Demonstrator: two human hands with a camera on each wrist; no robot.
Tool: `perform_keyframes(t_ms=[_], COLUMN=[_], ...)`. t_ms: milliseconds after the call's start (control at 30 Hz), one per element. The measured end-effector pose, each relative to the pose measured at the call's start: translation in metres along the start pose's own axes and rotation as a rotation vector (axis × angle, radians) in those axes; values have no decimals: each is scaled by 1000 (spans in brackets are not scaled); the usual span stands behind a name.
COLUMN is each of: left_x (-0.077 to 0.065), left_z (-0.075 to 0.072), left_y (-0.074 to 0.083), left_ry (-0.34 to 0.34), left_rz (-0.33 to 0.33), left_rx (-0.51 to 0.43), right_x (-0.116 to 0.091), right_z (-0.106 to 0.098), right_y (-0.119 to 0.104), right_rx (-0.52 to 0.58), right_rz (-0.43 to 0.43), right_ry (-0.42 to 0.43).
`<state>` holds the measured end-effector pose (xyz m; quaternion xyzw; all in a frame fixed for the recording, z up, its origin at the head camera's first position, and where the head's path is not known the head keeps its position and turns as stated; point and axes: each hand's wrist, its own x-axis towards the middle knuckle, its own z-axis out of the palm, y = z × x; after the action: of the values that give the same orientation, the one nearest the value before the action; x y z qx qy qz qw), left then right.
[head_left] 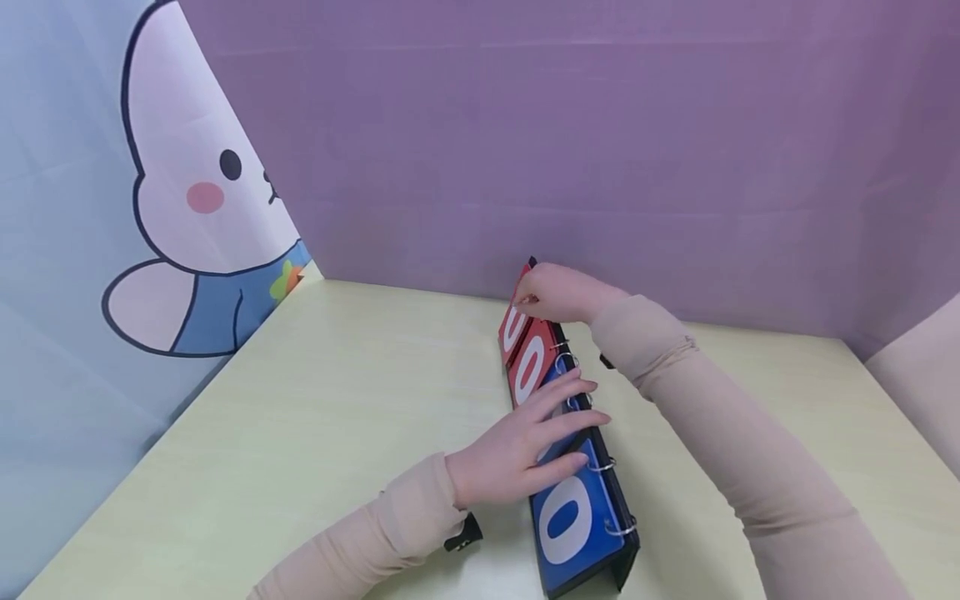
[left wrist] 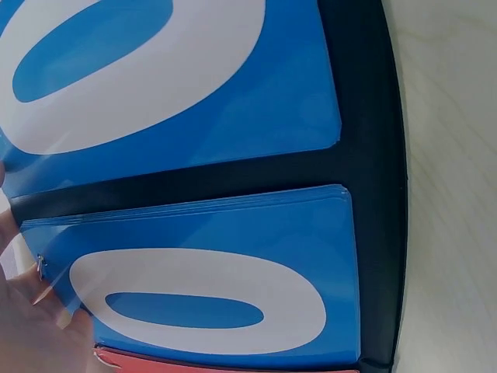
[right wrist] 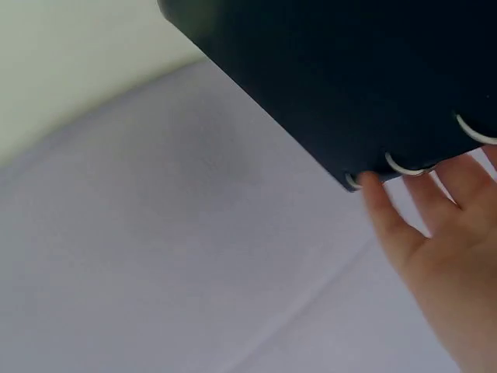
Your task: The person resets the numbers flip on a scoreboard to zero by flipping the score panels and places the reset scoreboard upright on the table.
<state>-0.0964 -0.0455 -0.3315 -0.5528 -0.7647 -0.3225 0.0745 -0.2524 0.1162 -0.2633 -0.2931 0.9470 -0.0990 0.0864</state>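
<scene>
A tent-shaped flip scoreboard (head_left: 622, 521) stands on the table, its red and blue cards hung from metal rings along the top edge. Each visible card bears a white 0. My left hand (head_left: 517, 454) rests with spread fingers across the blue cards, fingertips at the ringed edge. The near large blue card (head_left: 581, 533) and the smaller blue card (left wrist: 311, 225) show in the left wrist view. At the far end, my right hand (head_left: 562, 292) curls its fingers over the top edge by the far red card (head_left: 512, 329). Its thumb lies on the black back (right wrist: 311, 78) near the corner ring.
The pale table (head_left: 360, 383) extends on both sides of the scoreboard. Behind its far edge hangs a purple cloth (head_left: 600, 150), close to the board's far end. At the left is a light-blue cloth (head_left: 60, 250) with a cartoon rabbit. Dark wrist devices (head_left: 463, 533) sit by the cuffs.
</scene>
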Motion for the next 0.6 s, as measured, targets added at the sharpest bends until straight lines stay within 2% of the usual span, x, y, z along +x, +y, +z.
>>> perform_keyframes(t_ms=[67, 100, 200, 333, 467, 533, 600], left_x=[0, 0, 0, 3, 15, 25, 36], left_z=[-2, -3, -8, -22, -44, -55, -65], left_y=[1, 1, 2, -1, -15, -27, -40], left_ry=[-10, -17, -49, -91, -67, -59, -89], left_rz=[-6, -8, -21, -78, -193, -236, -277], left_rx=[1, 0, -2, -3, -12, 34, 103], right_x=[-6, -20, -41, -65, -84, -92, -99], right_z=[-4, -11, -19, -23, -22, -21, -18], right_y=[4, -5, -9, -5, 2, 4, 3], right_rx=[68, -36, 9, 69, 101, 102, 113], right_rz=[16, -91, -46, 11, 74, 95, 96], right_ry=[67, 134, 156, 101, -11, -62, -96])
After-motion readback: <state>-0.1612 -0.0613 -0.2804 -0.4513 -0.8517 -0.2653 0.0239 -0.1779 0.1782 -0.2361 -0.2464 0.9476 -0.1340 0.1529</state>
